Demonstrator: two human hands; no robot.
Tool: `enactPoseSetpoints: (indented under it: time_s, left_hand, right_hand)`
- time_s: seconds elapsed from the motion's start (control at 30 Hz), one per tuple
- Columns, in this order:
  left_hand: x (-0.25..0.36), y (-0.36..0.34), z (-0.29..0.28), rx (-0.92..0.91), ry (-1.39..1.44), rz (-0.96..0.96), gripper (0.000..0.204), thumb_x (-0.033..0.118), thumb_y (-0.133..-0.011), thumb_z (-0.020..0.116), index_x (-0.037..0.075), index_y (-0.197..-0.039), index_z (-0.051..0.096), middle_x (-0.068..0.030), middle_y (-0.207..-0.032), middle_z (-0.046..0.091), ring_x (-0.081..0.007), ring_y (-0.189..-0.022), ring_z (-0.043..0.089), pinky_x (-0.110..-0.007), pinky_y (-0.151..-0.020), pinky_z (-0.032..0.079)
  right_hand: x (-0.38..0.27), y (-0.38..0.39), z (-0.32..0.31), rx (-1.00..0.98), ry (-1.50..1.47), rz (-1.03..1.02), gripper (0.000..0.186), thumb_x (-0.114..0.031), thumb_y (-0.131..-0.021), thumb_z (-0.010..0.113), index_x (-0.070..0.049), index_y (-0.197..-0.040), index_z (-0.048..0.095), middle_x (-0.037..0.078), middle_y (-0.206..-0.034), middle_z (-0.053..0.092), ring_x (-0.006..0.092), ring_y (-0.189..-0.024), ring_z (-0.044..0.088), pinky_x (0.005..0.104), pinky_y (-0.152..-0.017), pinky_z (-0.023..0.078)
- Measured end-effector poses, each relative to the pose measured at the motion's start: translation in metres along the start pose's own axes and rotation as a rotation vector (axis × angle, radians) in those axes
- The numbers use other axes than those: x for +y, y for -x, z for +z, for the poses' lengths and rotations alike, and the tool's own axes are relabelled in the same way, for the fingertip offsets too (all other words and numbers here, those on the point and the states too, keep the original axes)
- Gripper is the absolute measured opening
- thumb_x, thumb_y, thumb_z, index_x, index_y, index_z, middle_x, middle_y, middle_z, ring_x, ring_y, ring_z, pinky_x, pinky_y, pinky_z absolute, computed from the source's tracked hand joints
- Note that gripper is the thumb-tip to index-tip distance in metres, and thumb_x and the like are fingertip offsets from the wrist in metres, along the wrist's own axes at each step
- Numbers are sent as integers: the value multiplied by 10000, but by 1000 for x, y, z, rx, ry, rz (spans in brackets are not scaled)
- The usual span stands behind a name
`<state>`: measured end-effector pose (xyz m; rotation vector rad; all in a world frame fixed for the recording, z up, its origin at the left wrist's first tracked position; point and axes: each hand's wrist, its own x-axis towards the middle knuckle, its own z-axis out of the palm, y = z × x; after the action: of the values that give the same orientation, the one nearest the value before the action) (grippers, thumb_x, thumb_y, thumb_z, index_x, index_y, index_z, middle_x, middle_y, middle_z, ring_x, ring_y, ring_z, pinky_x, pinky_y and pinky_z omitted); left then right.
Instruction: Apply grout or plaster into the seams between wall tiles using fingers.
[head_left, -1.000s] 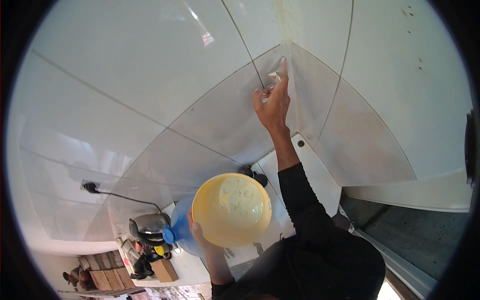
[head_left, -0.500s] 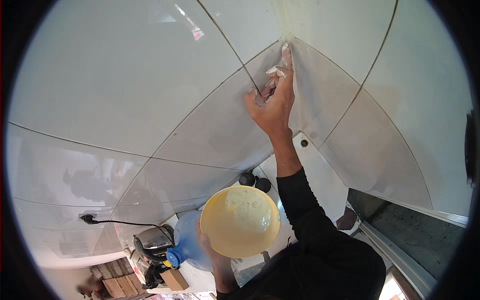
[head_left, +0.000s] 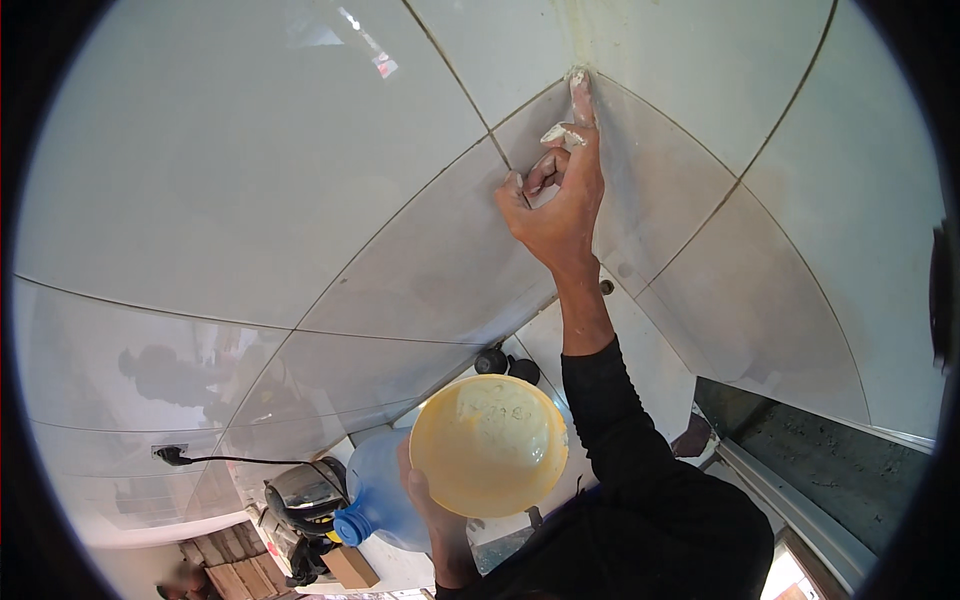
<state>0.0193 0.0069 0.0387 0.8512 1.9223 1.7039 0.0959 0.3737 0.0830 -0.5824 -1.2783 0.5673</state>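
A yellow plastic bowl (head_left: 437, 462) is tilted in my left hand (head_left: 432, 508), whose fingers close round its left side. Pale creamy paste (head_left: 500, 408) coats part of its inside. Higher up, my right hand (head_left: 562, 205) reaches to the corner where the white tiled walls (head_left: 410, 255) meet. One finger is stretched out, its whitened tip touching the corner joint (head_left: 577, 72); the other fingers are bent and spaced apart. White paste smears several fingers, and nothing is held there.
Below are a large blue water bottle (head_left: 385, 490), two dark round objects (head_left: 507, 366) on a white surface and a kettle (head_left: 305, 490). A black cord (head_left: 260, 458) runs from a wall socket. A small cardboard box (head_left: 350, 567) lies lower left; a person (head_left: 188, 580) is farther off.
My right hand has moved slightly up and right along the corner, its fingertip now at the joint. The bowl has shifted a little to the right with my left hand.
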Motion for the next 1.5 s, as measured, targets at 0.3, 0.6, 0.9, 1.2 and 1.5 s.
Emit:
enactPoseSetpoints:
  time_s: [0.3, 0.6, 0.9, 1.2, 1.5]
  left_hand:
    - [6, -7, 12, 11, -190, 6, 615, 507, -1090, 415, -42, -1270, 627, -122, -1190, 622, -235, -1088, 624, -365, -901, 501]
    - [-5, 3, 7, 25, 17, -32, 645, 548, -1062, 408, -37, -1228, 623, -103, -1168, 617, -205, -1086, 619, -353, -899, 501]
    - [-22, 9, 7, 23, 186, -144, 720, 642, -990, 509, -13, -1287, 545, -81, -1146, 627, -168, -1042, 628, -320, -883, 529]
    - [-15, 9, 15, 61, 323, -184, 708, 594, -919, 689, 14, -1291, 528, -107, -1123, 671, -156, -970, 668, -294, -819, 554]
    - [-27, 10, 9, 71, 442, -234, 894, 652, -846, 770, 18, -1390, 454, -155, -1111, 713, -182, -968, 693, -297, -814, 549]
  right_hand:
    - [7, 0, -2, -126, -105, -46, 528, 132, -714, 701, -32, -1148, 450, 228, -1595, 436, 96, -624, 512, 245, -600, 469]
    - [-9, 37, -39, -102, -225, 23, 467, 71, -807, 701, -7, -1218, 494, 162, -1304, 670, 61, -622, 511, 225, -581, 457]
    - [-38, 7, -83, -232, 383, -138, 366, 5, -807, 755, -33, -1150, 634, 86, -1189, 715, 112, -575, 615, 245, -520, 496]
    - [-50, 3, -92, -471, 589, -129, 340, -19, -828, 748, -42, -1151, 645, 96, -1187, 722, 156, -694, 722, 288, -558, 540]
    - [-53, -3, -99, -416, 683, -12, 332, -58, -838, 768, -48, -1153, 662, 95, -924, 696, 157, -610, 646, 306, -573, 521]
